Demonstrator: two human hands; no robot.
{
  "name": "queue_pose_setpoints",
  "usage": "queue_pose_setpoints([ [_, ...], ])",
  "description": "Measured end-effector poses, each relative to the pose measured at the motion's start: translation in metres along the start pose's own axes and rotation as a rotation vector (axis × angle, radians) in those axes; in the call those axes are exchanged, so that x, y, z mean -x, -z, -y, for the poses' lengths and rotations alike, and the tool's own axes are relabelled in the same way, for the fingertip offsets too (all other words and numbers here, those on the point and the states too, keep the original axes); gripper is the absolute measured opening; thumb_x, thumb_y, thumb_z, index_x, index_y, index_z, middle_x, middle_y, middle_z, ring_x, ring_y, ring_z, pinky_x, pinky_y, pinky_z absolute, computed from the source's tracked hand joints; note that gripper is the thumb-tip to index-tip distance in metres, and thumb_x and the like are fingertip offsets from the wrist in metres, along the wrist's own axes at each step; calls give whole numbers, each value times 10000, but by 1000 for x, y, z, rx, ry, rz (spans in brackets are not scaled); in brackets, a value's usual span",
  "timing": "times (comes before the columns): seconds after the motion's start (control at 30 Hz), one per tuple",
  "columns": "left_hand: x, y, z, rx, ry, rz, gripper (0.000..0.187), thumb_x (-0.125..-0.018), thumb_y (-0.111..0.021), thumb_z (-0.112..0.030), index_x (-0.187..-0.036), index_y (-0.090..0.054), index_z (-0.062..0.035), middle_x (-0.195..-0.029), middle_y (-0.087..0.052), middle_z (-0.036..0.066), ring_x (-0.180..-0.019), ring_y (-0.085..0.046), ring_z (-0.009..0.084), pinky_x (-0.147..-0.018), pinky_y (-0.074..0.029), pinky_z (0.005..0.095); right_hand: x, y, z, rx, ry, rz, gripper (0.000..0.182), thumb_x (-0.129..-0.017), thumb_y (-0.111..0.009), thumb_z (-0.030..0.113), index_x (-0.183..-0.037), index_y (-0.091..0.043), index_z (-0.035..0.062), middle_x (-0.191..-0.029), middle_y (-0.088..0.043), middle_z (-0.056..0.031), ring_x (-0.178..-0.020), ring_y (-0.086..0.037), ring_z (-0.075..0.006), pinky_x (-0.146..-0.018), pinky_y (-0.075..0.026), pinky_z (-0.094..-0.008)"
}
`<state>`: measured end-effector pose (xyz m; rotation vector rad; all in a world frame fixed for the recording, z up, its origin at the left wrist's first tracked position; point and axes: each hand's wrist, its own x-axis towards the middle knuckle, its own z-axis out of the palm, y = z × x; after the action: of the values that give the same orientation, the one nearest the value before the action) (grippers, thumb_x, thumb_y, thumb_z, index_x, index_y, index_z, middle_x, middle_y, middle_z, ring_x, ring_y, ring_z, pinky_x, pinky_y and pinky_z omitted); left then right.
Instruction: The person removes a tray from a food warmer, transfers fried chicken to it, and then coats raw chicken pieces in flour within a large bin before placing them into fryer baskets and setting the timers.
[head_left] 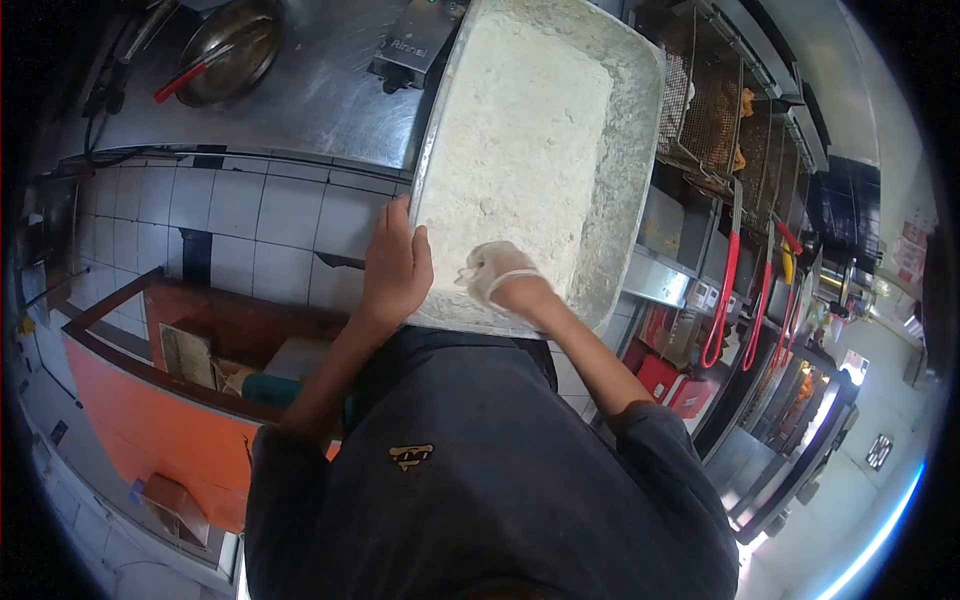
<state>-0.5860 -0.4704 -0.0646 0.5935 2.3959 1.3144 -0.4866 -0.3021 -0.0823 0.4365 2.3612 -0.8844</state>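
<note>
A large rectangular metal tray (pixel 630 150) filled with white flour (pixel 520 140) stands right in front of me. My bare left hand (pixel 395 265) grips the tray's near left rim. My right hand (pixel 500 272), in a thin clear glove dusted with flour, rests in the flour at the tray's near edge with its fingers curled; whether it holds anything in them I cannot tell. My dark shirt fills the lower middle of the view.
A steel counter (pixel 330 90) at the left carries a metal bowl (pixel 230 45) with red-handled tongs (pixel 185 78). Fryer baskets (pixel 715 110) with red handles (pixel 722 290) line the right. An orange box (pixel 150 400) sits on the tiled floor at lower left.
</note>
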Motion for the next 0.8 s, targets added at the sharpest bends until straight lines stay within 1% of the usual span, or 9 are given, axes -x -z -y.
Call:
queue_pose_setpoints([
  [0.03, 0, 0, 1, 0, 0, 6, 404, -917, -488, -65, -1275, -412, 106, -1183, -513, 322, -1106, -510, 480, -957, -420, 502, 6, 11, -9, -140, -13, 36, 400, -809, -723, 315, -949, -681, -58, -954, -692, -250, -878, -674, -366, -800, -534, -407],
  [0.1, -1, -1, 4, -2, 1, 17, 405, -918, -491, -65, -1277, -410, 105, -1184, -511, 321, -1109, -509, 477, -958, -420, 501, 11, 12, -52, -368, 41, 19, 430, -827, -745, 187, -1198, -612, 14, -989, -678, -102, -834, -630, -194, -771, -517, -329],
  [0.17, 0, -1, 4, -9, -6, 2, 404, -916, -494, -60, -1276, -409, 102, -1184, -512, 317, -1110, -510, 476, -958, -421, 499, 25, 31, -55, -764, -226, 80, 449, -882, -730, 236, -1248, -561, 39, -949, -646, -48, -786, -587, -128, -693, -503, -284],
  [0.27, -1, 1, -1, -13, 15, 23, 401, -914, -496, -52, -1274, -408, 100, -1187, -515, 313, -1114, -509, 475, -959, -422, 497, 34, 32, -80, -830, -172, -114, 402, -896, -728, 257, -1196, -562, 49, -896, -609, -16, -757, -571, -102, -651, -486, -255],
  [0.4, 0, 1, 0, -7, 15, 34, 391, -914, -495, -47, -1265, -407, 101, -1176, -519, 312, -1107, -511, 475, -951, -424, 497, 37, 28, -78, -182, -247, -511, 303, -863, -693, 110, -1121, -557, 27, -826, -591, -69, -736, -588, -198, -650, -506, -325],
  [0.5, 0, 0, 0, -7, 16, 18, 392, -915, -495, -47, -1267, -403, 96, -1165, -520, 316, -1095, -515, 477, -946, -424, 497, 28, 11, -69, -549, -202, -652, 337, -792, -712, 94, -1084, -570, 4, -829, -612, -140, -775, -615, -286, -691, -510, -387],
  [0.6, 0, 0, 2, -5, 12, 22, 394, -916, -495, -48, -1271, -403, 95, -1164, -520, 321, -1091, -519, 478, -948, -424, 498, 34, 17, -50, 29, -280, -438, 582, -691, -776, 145, -1192, -548, -41, -970, -609, -201, -823, -630, -324, -770, -516, -391],
  [0.7, 0, 0, 2, 9, -9, 12, 393, -918, -495, -52, -1271, -405, 96, -1169, -520, 320, -1094, -520, 478, -954, -422, 498, 32, 27, -32, -48, -408, -388, 509, -644, -771, 110, -1104, -613, -41, -909, -614, -203, -772, -612, -354, -761, -518, -409],
  [0.8, 0, 0, 2, 30, 10, 15, 390, -920, -494, -55, -1268, -406, 94, -1170, -518, 313, -1087, -516, 474, -952, -419, 498, 34, 13, -61, 207, -156, -407, 439, -651, -769, 119, -1040, -643, -41, -865, -648, -197, -776, -634, -359, -739, -521, -405],
])
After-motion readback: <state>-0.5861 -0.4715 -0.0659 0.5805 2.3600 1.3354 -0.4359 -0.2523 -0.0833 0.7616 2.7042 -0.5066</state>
